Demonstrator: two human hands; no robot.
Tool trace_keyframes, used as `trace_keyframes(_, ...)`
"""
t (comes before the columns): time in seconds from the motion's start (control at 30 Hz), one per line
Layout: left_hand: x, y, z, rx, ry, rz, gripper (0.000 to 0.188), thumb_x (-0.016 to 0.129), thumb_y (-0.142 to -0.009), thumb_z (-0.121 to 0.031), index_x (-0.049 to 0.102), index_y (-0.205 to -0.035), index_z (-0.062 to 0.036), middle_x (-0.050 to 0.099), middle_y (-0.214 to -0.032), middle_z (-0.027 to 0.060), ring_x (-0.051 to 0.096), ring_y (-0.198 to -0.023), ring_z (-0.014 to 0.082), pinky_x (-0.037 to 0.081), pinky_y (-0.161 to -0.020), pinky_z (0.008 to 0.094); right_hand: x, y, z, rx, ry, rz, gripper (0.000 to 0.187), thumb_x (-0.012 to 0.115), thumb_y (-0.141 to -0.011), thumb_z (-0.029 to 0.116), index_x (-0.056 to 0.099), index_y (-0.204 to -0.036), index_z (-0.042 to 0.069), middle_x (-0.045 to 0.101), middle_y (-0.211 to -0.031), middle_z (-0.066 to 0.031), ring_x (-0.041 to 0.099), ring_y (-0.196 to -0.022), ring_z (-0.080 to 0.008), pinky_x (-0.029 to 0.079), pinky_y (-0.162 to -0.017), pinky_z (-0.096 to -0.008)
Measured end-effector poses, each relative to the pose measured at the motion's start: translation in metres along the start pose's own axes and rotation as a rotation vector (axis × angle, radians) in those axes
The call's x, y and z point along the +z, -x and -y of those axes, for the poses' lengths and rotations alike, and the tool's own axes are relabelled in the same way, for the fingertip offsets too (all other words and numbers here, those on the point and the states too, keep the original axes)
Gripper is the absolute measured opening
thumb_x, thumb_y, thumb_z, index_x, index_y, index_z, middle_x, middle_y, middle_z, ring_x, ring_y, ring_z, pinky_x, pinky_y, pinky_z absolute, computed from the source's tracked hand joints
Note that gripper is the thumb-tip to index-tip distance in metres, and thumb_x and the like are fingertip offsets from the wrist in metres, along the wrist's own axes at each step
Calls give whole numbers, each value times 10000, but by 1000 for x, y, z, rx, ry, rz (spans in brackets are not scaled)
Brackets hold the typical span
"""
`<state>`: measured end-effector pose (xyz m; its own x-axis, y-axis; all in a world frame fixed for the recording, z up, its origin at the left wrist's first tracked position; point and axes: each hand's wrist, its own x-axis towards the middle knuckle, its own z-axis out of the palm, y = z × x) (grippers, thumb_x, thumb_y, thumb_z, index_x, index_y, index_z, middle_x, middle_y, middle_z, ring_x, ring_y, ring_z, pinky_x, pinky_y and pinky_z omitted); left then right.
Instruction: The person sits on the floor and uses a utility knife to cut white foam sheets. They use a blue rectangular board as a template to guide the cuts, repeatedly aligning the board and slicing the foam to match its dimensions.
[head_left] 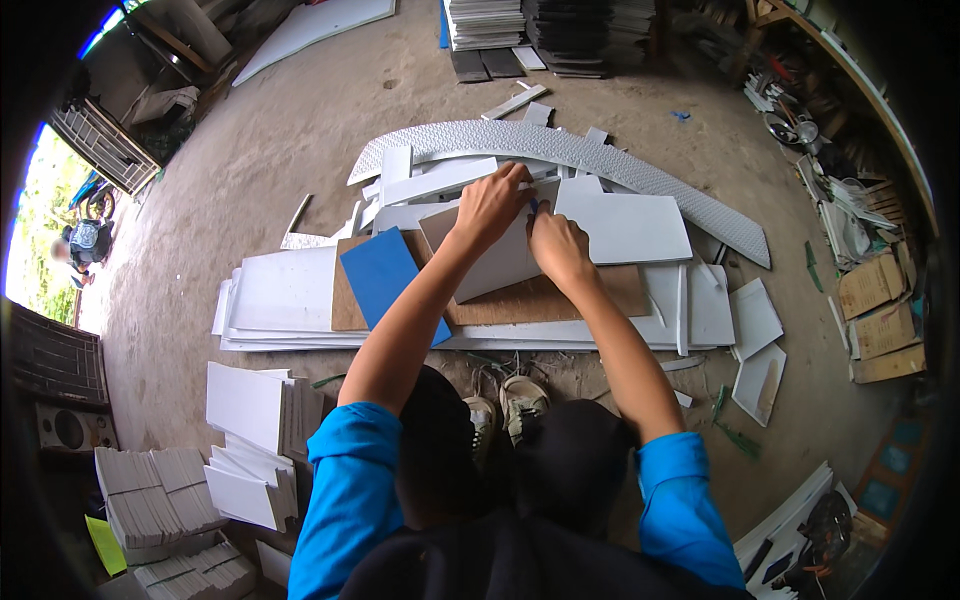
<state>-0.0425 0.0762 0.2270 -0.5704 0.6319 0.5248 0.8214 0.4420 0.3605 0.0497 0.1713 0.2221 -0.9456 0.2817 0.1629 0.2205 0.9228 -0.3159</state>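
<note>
In front of me, a white board lies tilted over a brown wooden board. My left hand is closed at the far edge of the white board, its fingertips partly hidden. Close beside it, my right hand is closed round a small blue tool; mostly covered by the fingers, its exact kind does not show. Another white board extends to the right of my hands. A flat blue panel rests at an angle left of them, partly behind my left forearm.
Underneath are stacked white sheets. Beyond lies a long curved, textured white strip among offcuts. Bundled white panels stand at lower left, cardboard at right, and stacked sheets at the back. Outside, a person is near a motorbike.
</note>
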Motion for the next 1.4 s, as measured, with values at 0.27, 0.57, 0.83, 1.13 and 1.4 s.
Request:
trace_keyframes(0.27, -4, -1, 10, -68, -14, 89, 219, 532, -793, -238, 528, -927, -64, 563, -928, 107, 576, -742, 350, 463, -632, 422, -2, 4, 6, 47, -55, 122, 206, 420, -810, 114, 506, -902, -48, 595, -744, -253, 607, -710, -378, 503, -622, -430)
trace_keyframes(0.57, -5, -3, 5, -11, -27, 71, 251, 590, -766, -278, 526, -862, -55, 565, -856, 100, 585, -716, 306, 470, -573, 391, 25, -16, -5, 86, -146, 131, 241, 428, -832, 179, 510, -917, -31, 590, -808, -261, 582, -785, -413, 485, -686, -452)
trace_keyframes(0.83, 4, -1, 7, -10, -218, 125, 295, 624, -730, -311, 517, -812, -49, 600, -705, 102, 595, -613, 298, 468, -513, 380, 27, -1, -8, 72, -93, 192, 266, 385, -849, 188, 495, -931, -40, 585, -798, -271, 584, -783, -407, 482, -699, -454)
trace_keyframes(1.13, 3, -5, 11, -42, -240, 263, 308, 634, -693, -346, 594, -829, -73, 594, -648, 137, 595, -612, 309, 465, -539, 394, 66, -7, -18, -15, -74, 206, 256, 388, -814, 150, 546, -890, -38, 604, -804, -231, 612, -747, -352, 503, -651, -410)
trace_keyframes(1.4, 13, -17, 16, -119, -251, 256, 311, 691, -619, -343, 622, -768, -80, 602, -638, 137, 610, -618, 298, 485, -536, 377, 160, 85, -91, 227, 11, 371, 263, 431, -814, 180, 553, -913, -30, 609, -783, -230, 615, -744, -348, 500, -647, -436)
